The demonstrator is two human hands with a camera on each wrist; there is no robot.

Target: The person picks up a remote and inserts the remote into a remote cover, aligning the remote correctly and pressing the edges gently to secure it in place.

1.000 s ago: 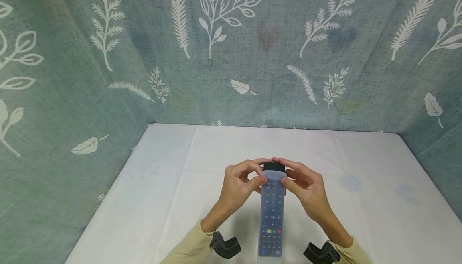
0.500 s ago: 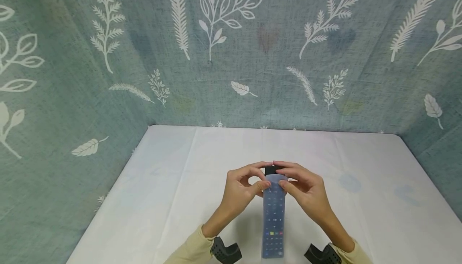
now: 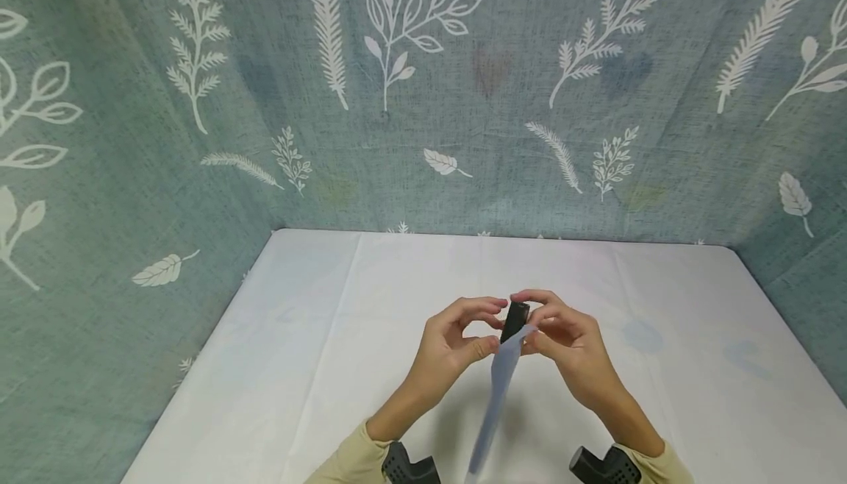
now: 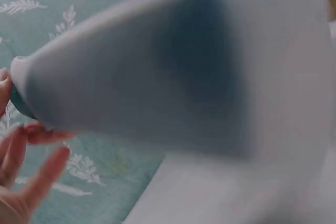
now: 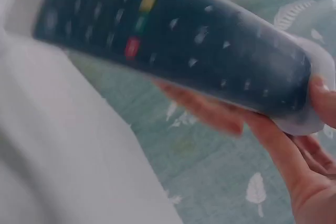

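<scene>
A dark remote control (image 5: 178, 51) in a pale translucent cover (image 3: 501, 377) is turned nearly edge-on in the head view. A black block-like piece (image 3: 515, 320) sticks out at its far end. My right hand (image 3: 572, 344) pinches that end, thumb on the button side (image 5: 323, 98) and fingers behind. My left hand (image 3: 453, 344) is close beside the same end, its thumb tip overlapping the cover's edge in the head view. In the left wrist view, the left fingers (image 4: 47, 171) are spread loosely below the cover's blurred plain back (image 4: 126, 82).
A white table (image 3: 331, 307) lies under the hands, and the remote's shadow falls on it. Green-blue cloth (image 3: 423, 175) with white leaf prints hangs behind and at the sides. Black camera mounts (image 3: 409, 465) sit on both wrists.
The remote has turned from button side facing the head camera to nearly edge-on, its near end swinging left. The left thumb has come off the button face; the right hand keeps its grip.
</scene>
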